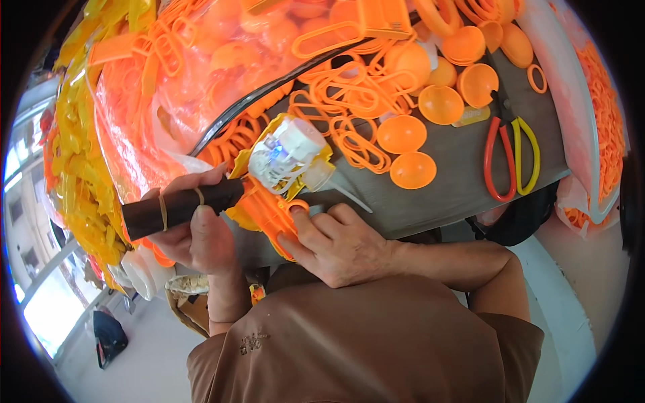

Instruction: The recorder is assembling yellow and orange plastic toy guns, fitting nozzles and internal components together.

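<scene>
My left hand [209, 236] is closed around a black cylindrical grip [151, 216] bound with thin bands; its far end meets the orange part, and the working tip cannot be made out. My right hand [342, 250] lies over a long orange plastic piece [267, 213] at the table's near edge, fingers bent and pressing on it. Just beyond the piece is a white plastic bottle or jar-like thing [299, 140] in clear wrap, with yellow plastic [328, 168] around it. A thin pale nozzle or stick [351, 196] points from there toward the right.
Orange half-round cups [402, 134] and orange loops [363, 144] lie across the grey table [463, 158]. Cutting pliers [504, 144] with one red and one yellow handle rest at the right. A clear bag [201, 94] of orange parts and yellow pieces [77, 154] crowd the left.
</scene>
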Tool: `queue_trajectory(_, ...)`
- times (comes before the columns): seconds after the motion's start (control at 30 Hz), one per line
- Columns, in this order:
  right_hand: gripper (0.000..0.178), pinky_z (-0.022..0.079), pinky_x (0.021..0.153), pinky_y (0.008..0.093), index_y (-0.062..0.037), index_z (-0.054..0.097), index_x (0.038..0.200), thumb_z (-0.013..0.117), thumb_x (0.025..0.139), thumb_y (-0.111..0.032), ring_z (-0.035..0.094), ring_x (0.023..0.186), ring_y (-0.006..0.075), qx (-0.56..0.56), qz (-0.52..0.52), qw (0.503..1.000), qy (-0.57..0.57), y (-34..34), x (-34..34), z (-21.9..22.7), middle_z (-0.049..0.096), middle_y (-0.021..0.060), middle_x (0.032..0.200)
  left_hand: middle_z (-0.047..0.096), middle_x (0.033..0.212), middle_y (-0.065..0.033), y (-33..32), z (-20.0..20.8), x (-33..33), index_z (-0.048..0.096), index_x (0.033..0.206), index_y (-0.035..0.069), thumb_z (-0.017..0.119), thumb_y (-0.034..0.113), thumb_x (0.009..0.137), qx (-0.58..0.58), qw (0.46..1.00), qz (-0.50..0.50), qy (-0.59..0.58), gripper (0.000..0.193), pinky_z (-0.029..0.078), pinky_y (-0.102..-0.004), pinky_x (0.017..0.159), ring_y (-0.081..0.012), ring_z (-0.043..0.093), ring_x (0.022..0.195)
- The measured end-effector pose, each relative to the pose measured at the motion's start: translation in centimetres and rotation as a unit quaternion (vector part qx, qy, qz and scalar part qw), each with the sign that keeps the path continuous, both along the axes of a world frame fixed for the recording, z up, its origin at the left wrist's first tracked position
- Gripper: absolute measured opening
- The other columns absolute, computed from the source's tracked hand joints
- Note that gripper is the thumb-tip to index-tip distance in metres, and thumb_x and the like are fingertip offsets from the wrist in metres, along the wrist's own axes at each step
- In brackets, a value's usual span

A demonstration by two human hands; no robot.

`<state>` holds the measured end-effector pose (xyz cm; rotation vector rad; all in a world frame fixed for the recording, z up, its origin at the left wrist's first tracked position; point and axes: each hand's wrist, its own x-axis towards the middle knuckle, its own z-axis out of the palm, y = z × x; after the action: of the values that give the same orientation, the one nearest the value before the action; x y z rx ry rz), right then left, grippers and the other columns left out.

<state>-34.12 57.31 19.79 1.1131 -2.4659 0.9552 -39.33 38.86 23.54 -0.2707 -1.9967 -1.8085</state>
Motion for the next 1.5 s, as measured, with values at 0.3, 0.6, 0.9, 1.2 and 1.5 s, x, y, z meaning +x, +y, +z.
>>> queue_trajectory(0.3,0.035,0.037,0.063,0.0311,-0.006,0.061,0.106,0.051,0.079,-0.024,0.047,0.07,0.0175,0.002,0.014,1.0,-0.003,0.0,-0.1,0.3,0.053,0.0202,0.106,0.057,0.102,-0.024,-0.3,1.1,0.0,0.032,0.128,0.002,0.057,0.005,0.084,0.068,0.997,-0.014,-0.046,0.051,0.05,-0.0489,0.082,-0.0366,0.062,0.089)
queue_trajectory(0.6,0.053,0.036,0.075,0.0386,-0.0081,0.054,0.117,0.07,0.073,-0.033,0.049,0.089,0.0272,0.02,-0.014,1.0,-0.01,-0.3,0.6,0.9,0.045,0.0202,0.117,0.054,0.081,-0.0094,-4.1,6.0,3.9,0.044,0.118,-0.001,0.062,-0.001,0.071,0.065,0.943,-0.015,-0.326,0.051,0.048,-0.0282,0.053,-0.0169,0.057,0.059)
queue_trajectory(0.9,0.059,0.037,0.077,0.0403,-0.006,0.05,0.116,0.076,0.068,-0.029,0.048,0.092,0.0288,0.003,-0.005,1.0,0.004,-0.5,1.0,1.8,0.043,0.0166,0.119,0.049,0.098,-0.0174,-3.7,2.2,8.6,0.05,0.115,-0.006,0.066,0.014,0.078,-0.427,0.864,0.096,-0.249,0.046,0.044,-0.0326,0.076,-0.0303,0.052,0.091)
queue_trajectory(1.2,0.052,0.04,0.074,0.0381,-0.0039,0.054,0.11,0.077,0.068,-0.024,0.05,0.084,0.0259,-0.05,0.004,0.999,-0.009,-0.5,1.1,2.3,0.044,0.0146,0.116,0.053,0.112,-0.0172,-4.5,0.3,6.6,0.053,0.114,-0.004,0.069,0.006,0.07,-0.501,0.853,0.128,-0.074,0.047,0.041,-0.041,0.086,-0.0353,0.049,0.1)
queue_trajectory(1.5,0.019,0.044,0.074,0.0403,-0.0018,0.058,0.095,0.058,0.076,-0.002,0.054,0.088,0.0329,0.001,-0.024,0.985,0.171,0.9,-15.0,11.0,0.057,0.0135,0.094,0.057,0.1,-0.0122,-4.5,2.4,7.6,0.06,0.102,0.001,0.073,0.007,0.065,-0.469,0.871,0.143,-0.04,0.04,0.041,-0.04,0.082,-0.0317,0.051,0.094)
